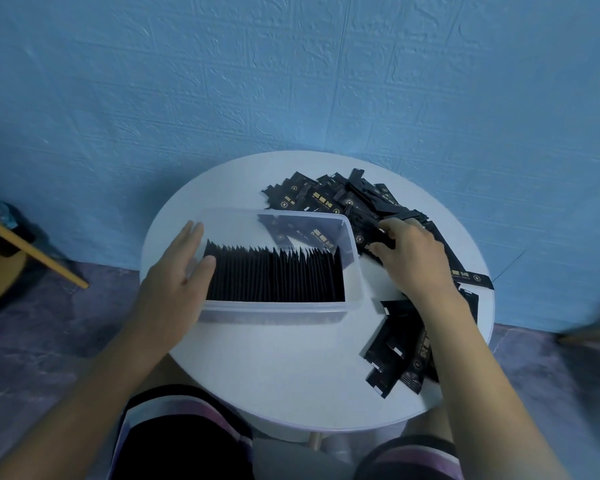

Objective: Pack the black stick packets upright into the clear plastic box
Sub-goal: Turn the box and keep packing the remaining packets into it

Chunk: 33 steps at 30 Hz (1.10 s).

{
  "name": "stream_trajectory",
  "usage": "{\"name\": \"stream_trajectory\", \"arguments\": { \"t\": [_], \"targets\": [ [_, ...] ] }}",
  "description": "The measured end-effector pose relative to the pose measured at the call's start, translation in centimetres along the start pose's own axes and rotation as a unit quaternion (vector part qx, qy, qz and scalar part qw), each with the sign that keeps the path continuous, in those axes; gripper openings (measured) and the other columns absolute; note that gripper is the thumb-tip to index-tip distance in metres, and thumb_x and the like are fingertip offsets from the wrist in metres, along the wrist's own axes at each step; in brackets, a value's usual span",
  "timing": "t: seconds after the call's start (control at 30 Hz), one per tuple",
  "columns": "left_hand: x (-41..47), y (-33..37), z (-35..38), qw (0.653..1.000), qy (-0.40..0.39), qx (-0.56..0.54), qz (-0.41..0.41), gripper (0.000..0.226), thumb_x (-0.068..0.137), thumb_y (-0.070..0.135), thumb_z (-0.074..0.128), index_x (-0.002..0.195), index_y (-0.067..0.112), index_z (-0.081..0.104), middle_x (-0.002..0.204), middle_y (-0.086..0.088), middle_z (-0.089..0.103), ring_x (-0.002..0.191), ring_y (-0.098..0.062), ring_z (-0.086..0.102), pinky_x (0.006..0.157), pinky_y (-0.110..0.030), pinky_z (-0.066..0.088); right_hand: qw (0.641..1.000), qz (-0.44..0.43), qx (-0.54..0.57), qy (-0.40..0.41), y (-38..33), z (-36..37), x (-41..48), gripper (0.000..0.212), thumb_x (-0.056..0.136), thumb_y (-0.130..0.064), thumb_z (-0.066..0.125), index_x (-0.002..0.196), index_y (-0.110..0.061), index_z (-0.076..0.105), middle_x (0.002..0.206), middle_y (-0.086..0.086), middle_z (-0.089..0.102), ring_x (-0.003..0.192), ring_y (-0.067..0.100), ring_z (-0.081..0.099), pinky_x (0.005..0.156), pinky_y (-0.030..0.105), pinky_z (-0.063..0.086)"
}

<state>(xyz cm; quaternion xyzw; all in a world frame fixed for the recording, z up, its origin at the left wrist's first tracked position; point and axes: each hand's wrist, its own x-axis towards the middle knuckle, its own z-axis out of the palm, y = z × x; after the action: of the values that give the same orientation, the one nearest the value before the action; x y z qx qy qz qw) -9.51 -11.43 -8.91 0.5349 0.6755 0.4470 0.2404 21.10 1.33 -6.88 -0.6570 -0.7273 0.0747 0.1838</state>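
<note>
Right hand (409,258) grips a packet (384,238) amid the pile (326,197) beside the box (274,309).

round white counter (284,382) carries clear plastic box (278,311) at middle, row of black stick packets (274,278) upright inside. loose packet heap (347,199) behind box, right. smaller pile (395,355) at near right edge.

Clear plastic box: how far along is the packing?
Done: a row of upright packets fills the clear plastic box's near side, nearly end-to-end. In hand: the left grip rests on the box's left end; the right grip pinches a packet in the loose pile. Left: that pile beyond the box, plus a smaller heap at the table's near right.
</note>
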Motion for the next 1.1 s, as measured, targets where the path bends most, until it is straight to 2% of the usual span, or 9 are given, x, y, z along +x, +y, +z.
{"name": "stream_trajectory", "arguments": {
  "t": [0.07,0.13,0.2,0.27,0.53,0.7,0.9,1.0,1.1],
  "targets": [
    [-0.2,0.1,0.0,1.000,0.003,-0.021,-0.001,0.072,0.090,0.048,0.047,0.158,0.029,0.033,0.163,0.015,0.031,0.148,0.002,0.028,0.127,-0.038,0.022,0.999,-0.006,-0.029,-0.021,0.2,0.6,0.6,0.050,0.090,-0.031,0.066,0.138,-0.026,0.054,0.128,0.008,0.058,0.112,0.039,0.059,0.089,0.045,0.049],
    [-0.7,0.3,0.0,0.999,0.006,-0.047,-0.005,0.071,0.090,0.048,0.051,0.157,0.032,0.034,0.161,0.015,0.036,0.144,0.007,0.033,0.122,-0.027,0.025,0.998,-0.016,-0.055,-0.032,0.2,1.2,1.1,0.049,0.089,-0.023,0.064,0.137,-0.024,0.052,0.122,0.010,0.059,0.108,0.040,0.060,0.085,0.044,0.048],
    [-1.3,0.5,0.0,0.998,0.008,-0.062,-0.007,0.068,0.091,0.047,0.054,0.156,0.036,0.036,0.156,0.016,0.043,0.137,0.015,0.037,0.111,-0.012,0.027,0.997,-0.023,-0.056,-0.037,0.0,1.3,1.4,0.045,0.087,-0.020,0.064,0.130,-0.022,0.052,0.112,0.010,0.061,0.100,0.039,0.061,0.080,0.042,0.047],
    [-1.8,0.6,-0.1,0.998,0.008,-0.068,-0.009,0.068,0.089,0.050,0.053,0.154,0.040,0.037,0.153,0.018,0.045,0.132,0.020,0.038,0.105,-0.008,0.027,0.997,-0.030,-0.048,-0.045,-0.1,1.4,1.6,0.039,0.085,-0.019,0.065,0.122,-0.022,0.052,0.105,0.008,0.060,0.095,0.037,0.061,0.078,0.041,0.048],
    [-3.4,0.7,-0.1,0.997,-0.008,-0.078,-0.019,0.066,0.090,0.045,0.052,0.154,0.044,0.035,0.156,0.021,0.042,0.140,0.014,0.034,0.121,-0.028,0.025,0.997,-0.055,-0.033,-0.048,-0.1,1.6,2.6,0.021,0.084,-0.021,0.066,0.105,-0.020,0.065,0.103,0.006,0.061,0.095,0.034,0.060,0.075,0.037,0.045],
    [-4.0,0.8,0.1,0.997,0.005,-0.074,-0.018,0.057,0.106,0.017,0.051,0.155,0.039,0.035,0.157,0.019,0.041,0.142,0.011,0.032,0.124,-0.031,0.023,0.998,-0.043,-0.006,-0.037,-0.7,1.0,2.8,0.009,0.089,-0.026,0.064,0.094,-0.020,0.062,0.096,0.007,0.068,0.092,0.034,0.061,0.071,0.037,0.044],
    [-4.3,1.4,1.1,0.993,0.030,-0.105,-0.037,0.056,0.107,0.005,0.041,0.154,0.036,0.039,0.156,0.015,0.044,0.143,0.007,0.034,0.126,-0.032,0.022,0.990,-0.041,0.132,0.015,-2.2,-1.5,2.7,0.010,0.094,-0.023,0.064,0.103,-0.018,0.063,0.091,0.000,0.068,0.092,0.031,0.061,0.075,0.035,0.043],
    [-4.3,1.8,1.7,0.992,0.031,-0.111,-0.043,0.057,0.106,0.004,0.041,0.154,0.034,0.040,0.155,0.014,0.045,0.141,0.009,0.035,0.125,-0.028,0.022,0.967,-0.043,0.249,0.016,-3.0,-3.0,2.4,0.011,0.096,-0.019,0.063,0.107,-0.018,0.067,0.090,-0.004,0.071,0.090,0.025,0.066,0.082,0.036,0.051],
    [-4.4,2.0,2.3,0.992,0.036,-0.110,-0.040,0.055,0.106,0.004,0.042,0.154,0.032,0.041,0.155,0.012,0.045,0.142,0.007,0.035,0.125,-0.028,0.022,0.958,-0.048,0.283,0.005,-3.4,-3.6,2.2,0.013,0.097,-0.016,0.061,0.107,-0.018,0.070,0.087,-0.010,0.070,0.082,0.016,0.066,0.078,0.031,0.050]
  ]
}}
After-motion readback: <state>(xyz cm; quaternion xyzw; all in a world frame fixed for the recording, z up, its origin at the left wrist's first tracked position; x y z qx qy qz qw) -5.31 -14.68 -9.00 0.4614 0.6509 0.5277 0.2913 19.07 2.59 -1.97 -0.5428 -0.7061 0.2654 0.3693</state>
